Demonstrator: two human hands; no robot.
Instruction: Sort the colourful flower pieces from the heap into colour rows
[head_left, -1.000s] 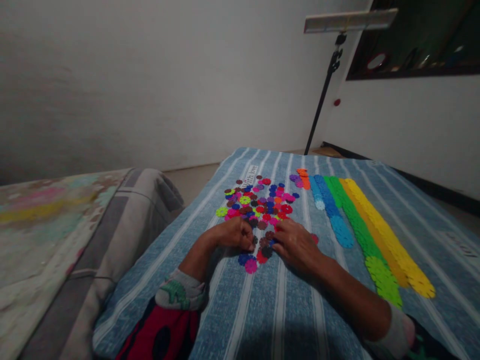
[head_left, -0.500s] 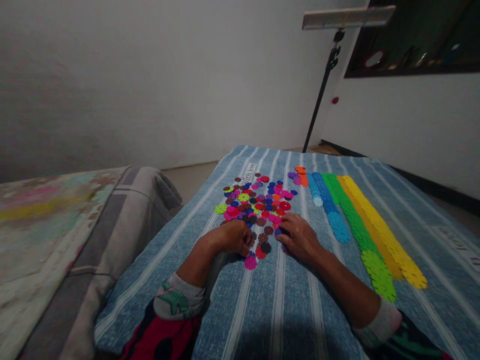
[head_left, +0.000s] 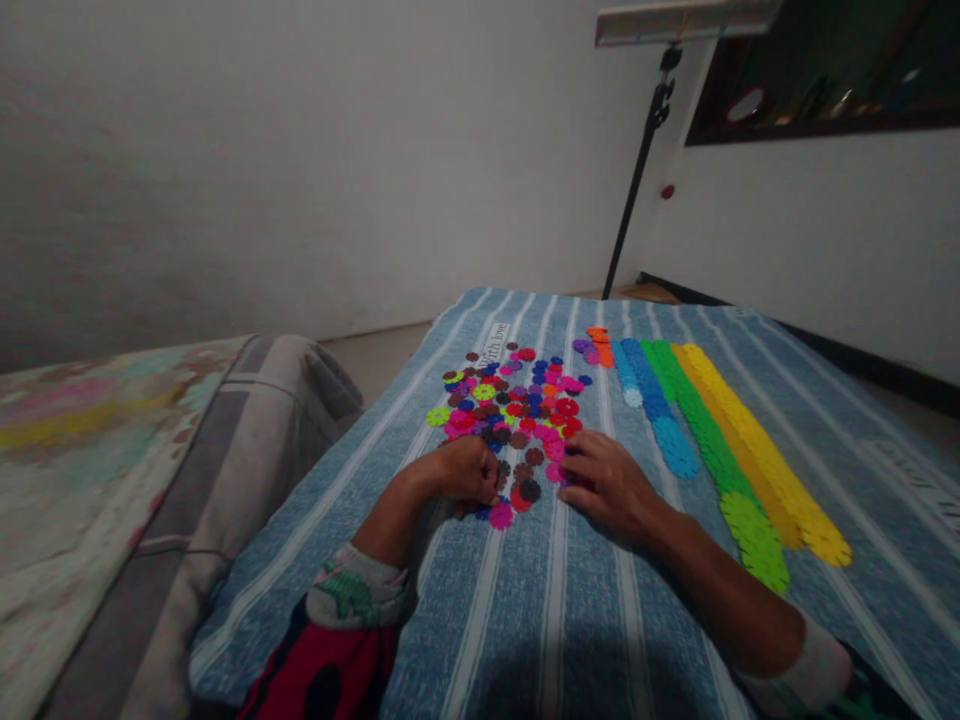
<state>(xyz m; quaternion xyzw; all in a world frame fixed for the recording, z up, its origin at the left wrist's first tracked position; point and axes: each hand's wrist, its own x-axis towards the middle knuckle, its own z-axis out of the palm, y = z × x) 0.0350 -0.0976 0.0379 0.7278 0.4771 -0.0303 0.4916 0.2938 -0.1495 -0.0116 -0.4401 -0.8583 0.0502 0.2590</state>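
Observation:
A loose pile of small flower-shaped plastic discs [head_left: 517, 405] in pink, red, blue, purple, brown and green lies on a blue striped cloth [head_left: 525, 600]. My left hand [head_left: 465, 470] rests at the pile's near edge with its fingers curled in; what they hold is hidden. My right hand [head_left: 607, 482] lies palm down just right of it, fingertips touching discs at the pile's near right. To the right run sorted rows of discs: yellow [head_left: 757, 460], green [head_left: 712, 450], blue [head_left: 660, 415], and a short orange one [head_left: 600, 345].
A folded grey and patterned blanket [head_left: 150, 470] lies to the left. A black stand [head_left: 637, 180] with a light bar rises behind the cloth by the white wall. A dark-framed opening [head_left: 817, 90] is at upper right.
The view has shifted slightly. My left hand has curled tighter at the pile's near edge; my right hand has stayed on the discs beside it.

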